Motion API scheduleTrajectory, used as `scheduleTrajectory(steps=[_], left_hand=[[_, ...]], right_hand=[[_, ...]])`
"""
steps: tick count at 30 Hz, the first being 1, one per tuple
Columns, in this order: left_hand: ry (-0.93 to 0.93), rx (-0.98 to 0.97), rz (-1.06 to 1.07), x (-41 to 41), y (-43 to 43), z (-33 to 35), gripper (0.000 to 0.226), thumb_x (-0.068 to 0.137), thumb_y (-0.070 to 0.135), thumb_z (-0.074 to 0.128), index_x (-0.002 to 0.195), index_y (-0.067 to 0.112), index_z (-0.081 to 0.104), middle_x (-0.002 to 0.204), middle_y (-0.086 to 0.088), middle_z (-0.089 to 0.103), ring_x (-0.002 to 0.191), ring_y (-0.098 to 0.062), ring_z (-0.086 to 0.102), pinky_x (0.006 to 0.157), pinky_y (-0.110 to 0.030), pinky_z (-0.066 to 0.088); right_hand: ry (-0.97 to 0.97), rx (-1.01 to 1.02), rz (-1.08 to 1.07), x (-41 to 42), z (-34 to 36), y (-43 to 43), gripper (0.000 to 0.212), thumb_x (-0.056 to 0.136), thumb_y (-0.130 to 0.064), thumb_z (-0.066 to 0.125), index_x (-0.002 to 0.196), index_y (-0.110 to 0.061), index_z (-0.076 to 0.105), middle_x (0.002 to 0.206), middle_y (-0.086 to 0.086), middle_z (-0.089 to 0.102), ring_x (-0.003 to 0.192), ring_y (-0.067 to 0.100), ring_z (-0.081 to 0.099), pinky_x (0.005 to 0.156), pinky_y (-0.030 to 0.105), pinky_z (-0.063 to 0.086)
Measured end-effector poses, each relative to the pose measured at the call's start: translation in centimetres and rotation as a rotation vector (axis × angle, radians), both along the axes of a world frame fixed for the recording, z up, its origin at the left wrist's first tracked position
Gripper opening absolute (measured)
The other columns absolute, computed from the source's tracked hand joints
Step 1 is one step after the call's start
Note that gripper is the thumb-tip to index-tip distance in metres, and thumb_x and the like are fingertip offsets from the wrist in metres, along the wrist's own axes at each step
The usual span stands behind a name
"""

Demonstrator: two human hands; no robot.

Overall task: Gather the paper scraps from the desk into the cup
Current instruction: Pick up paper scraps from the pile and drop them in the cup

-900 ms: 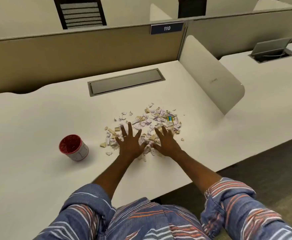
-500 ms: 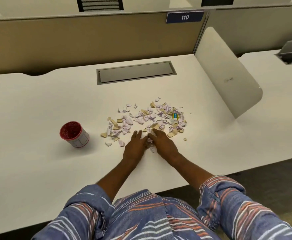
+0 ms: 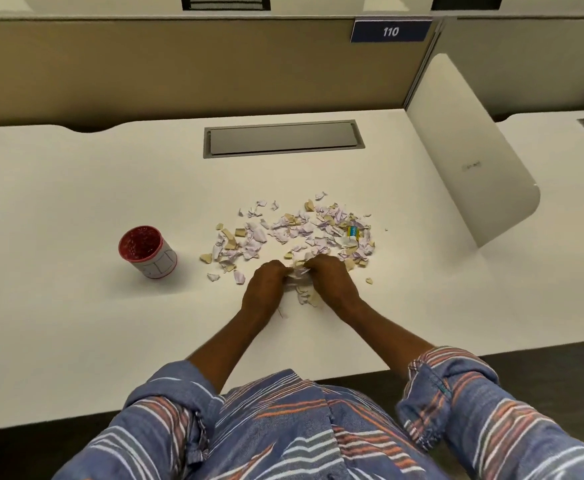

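Note:
Several torn paper scraps, white, lilac and tan, lie spread over the middle of the white desk. A red-rimmed white cup stands upright to their left, apart from them. My left hand and my right hand sit side by side at the near edge of the pile, fingers curled inward around a small bunch of scraps squeezed between them. A few scraps poke out below the hands.
A grey cable hatch is set into the desk behind the pile. A rounded white divider panel rises at the right, and a tan partition with a "110" label closes off the back. The desk's front edge runs just before my sleeves.
Both hands went from flat, spread fingers on the pile to drawing back toward me and curling together, dragging a bunch of scraps between them. The camera tilted down and closer.

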State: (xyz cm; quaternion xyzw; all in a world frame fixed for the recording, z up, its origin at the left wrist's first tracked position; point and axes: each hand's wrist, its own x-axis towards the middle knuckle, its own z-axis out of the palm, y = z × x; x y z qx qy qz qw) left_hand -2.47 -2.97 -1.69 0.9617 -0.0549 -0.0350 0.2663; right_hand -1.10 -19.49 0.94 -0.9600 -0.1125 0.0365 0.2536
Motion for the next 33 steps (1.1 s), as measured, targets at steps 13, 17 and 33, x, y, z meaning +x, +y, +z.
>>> scheduleTrajectory(steps=[13, 17, 33], left_hand=[[-0.038, -0.501, 0.263, 0.2, 6.8, 5.6, 0.018, 0.089, 0.007, 0.068, 0.102, 0.013, 0.079, 0.092, -0.003, 0.078, 0.082, -0.015, 0.073, 0.070, -0.020, 0.054], [-0.117, -0.452, 0.269, -0.2, 10.5, 8.0, 0.019, 0.088, 0.011, 0.071, 0.104, 0.015, 0.079, 0.100, 0.000, 0.078, 0.089, -0.007, 0.071, 0.077, -0.008, 0.050], [0.017, 0.062, 0.359, 1.0, 26.3, 10.7, 0.019, 0.092, 0.019, 0.069, 0.105, 0.009, 0.078, 0.090, -0.015, 0.074, 0.072, -0.027, 0.062, 0.056, -0.024, 0.039]], right_hand=[[0.422, 0.938, -0.572, 2.1, 1.4, 2.8, 0.005, 0.084, -0.011, 0.079, 0.088, -0.015, 0.078, 0.089, 0.010, 0.076, 0.081, 0.020, 0.069, 0.088, 0.040, 0.060], [0.499, 1.057, -0.598, 1.9, 1.2, 4.3, 0.019, 0.085, -0.007, 0.078, 0.103, -0.004, 0.076, 0.095, 0.010, 0.074, 0.083, 0.016, 0.068, 0.074, 0.022, 0.060], [0.563, 1.074, -0.729, 0.5, 0.3, 5.9, 0.028, 0.088, -0.011, 0.077, 0.113, 0.001, 0.072, 0.079, 0.001, 0.071, 0.060, 0.003, 0.065, 0.059, 0.012, 0.055]])
